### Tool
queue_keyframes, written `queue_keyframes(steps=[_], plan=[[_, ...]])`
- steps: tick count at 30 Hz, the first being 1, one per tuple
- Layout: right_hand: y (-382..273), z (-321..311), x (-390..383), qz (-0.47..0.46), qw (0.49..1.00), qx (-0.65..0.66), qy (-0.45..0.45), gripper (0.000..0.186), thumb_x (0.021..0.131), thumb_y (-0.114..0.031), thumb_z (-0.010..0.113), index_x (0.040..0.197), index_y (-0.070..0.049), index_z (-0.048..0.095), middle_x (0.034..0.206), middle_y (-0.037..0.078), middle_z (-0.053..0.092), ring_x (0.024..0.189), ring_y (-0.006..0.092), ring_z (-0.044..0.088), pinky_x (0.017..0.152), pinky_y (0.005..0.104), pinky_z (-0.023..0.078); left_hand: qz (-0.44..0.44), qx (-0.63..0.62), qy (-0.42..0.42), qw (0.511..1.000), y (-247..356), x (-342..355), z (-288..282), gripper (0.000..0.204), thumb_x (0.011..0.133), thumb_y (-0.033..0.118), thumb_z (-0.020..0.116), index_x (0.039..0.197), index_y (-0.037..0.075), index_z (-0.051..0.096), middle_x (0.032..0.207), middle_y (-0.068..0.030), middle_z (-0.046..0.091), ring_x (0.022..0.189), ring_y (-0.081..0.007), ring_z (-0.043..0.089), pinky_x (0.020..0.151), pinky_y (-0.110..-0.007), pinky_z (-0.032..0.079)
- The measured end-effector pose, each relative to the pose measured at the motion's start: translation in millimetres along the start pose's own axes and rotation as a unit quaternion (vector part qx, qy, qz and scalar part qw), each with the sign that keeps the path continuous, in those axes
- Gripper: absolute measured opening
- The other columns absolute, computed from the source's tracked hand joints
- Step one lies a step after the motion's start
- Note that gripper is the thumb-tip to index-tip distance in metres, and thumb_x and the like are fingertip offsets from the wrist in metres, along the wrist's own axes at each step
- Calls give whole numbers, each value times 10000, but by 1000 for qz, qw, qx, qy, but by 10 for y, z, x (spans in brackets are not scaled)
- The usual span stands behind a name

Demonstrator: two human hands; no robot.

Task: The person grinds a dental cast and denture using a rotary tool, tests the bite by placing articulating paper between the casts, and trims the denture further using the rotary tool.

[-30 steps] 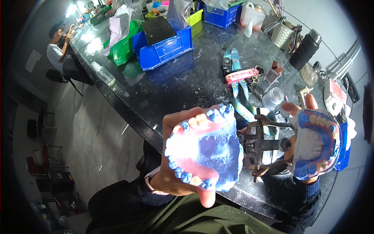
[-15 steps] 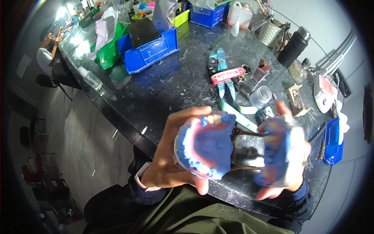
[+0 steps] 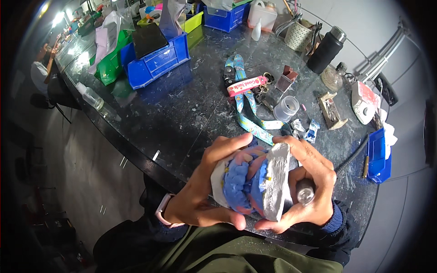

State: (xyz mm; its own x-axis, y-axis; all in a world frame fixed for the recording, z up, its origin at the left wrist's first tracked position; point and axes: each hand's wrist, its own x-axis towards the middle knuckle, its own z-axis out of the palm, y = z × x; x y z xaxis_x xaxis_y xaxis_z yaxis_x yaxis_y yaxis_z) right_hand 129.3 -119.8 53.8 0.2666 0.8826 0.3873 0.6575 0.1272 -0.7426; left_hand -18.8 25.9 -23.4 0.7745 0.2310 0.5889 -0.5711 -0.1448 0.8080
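Note:
Between my hands are two dental casts brought together, blue and pink teeth facing each other. My left hand (image 3: 193,191) grips the left cast (image 3: 235,185) by its white base, fingers over the top and thumb below. My right hand (image 3: 321,177) holds the right cast (image 3: 276,182), whose rough white plaster back faces up. Behind that plaster, a round metal knob (image 3: 305,193) shows within my right hand's grip; the rest of that metal part is mostly hidden. The inner sides of both casts are hidden.
Beyond my hands lie a blue patterned lanyard (image 3: 243,116), a clear cup (image 3: 287,108) and a small wooden holder (image 3: 331,110). A black flask (image 3: 327,49) stands behind. Blue bins (image 3: 159,63) (image 3: 380,157) sit left and right. A person (image 3: 41,70) is at the far left.
The two casts, held apart and opened with metal rods visible between them, have come together. My right hand has moved left and turned, bringing the plaster back into view.

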Motion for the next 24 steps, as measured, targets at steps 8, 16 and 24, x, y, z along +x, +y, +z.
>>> queue_keyframes(steps=[8, 16, 24], plan=[[-96, 22, -10, 61, 997, 38, 7, 837, 431, -252, 931, 1133, 30, 574, 934, 113, 638, 824, 187, 663, 578, 263, 544, -47, 17, -28, 998, 11, -17, 23, 1065, 751, 407, 750, 1428, -37, 60, 1422, -222, 254, 1283, -318, 363, 1082, -427, 260], [-11, 46, -75, 54, 996, 72, 24, 846, 447, -290, 930, 1131, 45, 560, 989, 119, 636, 805, 185, 661, 571, 247, 524, -54, -43, -15, 998, -15, 18, 43, 1088, 763, 425, 731, 1422, -68, 18, 1411, -243, 266, 1269, -312, 369, 1062, -435, 286], [95, 240, -282, -46, 992, -14, 113, 853, 520, -330, 896, 1191, 32, 512, 991, 137, 593, 699, 200, 607, 554, 281, 473, -34, -14, -20, 999, 184, 154, 123, 1166, 622, 361, 847, 1414, -77, 111, 1316, -230, 396, 1208, -281, 442, 1026, -417, 338]])
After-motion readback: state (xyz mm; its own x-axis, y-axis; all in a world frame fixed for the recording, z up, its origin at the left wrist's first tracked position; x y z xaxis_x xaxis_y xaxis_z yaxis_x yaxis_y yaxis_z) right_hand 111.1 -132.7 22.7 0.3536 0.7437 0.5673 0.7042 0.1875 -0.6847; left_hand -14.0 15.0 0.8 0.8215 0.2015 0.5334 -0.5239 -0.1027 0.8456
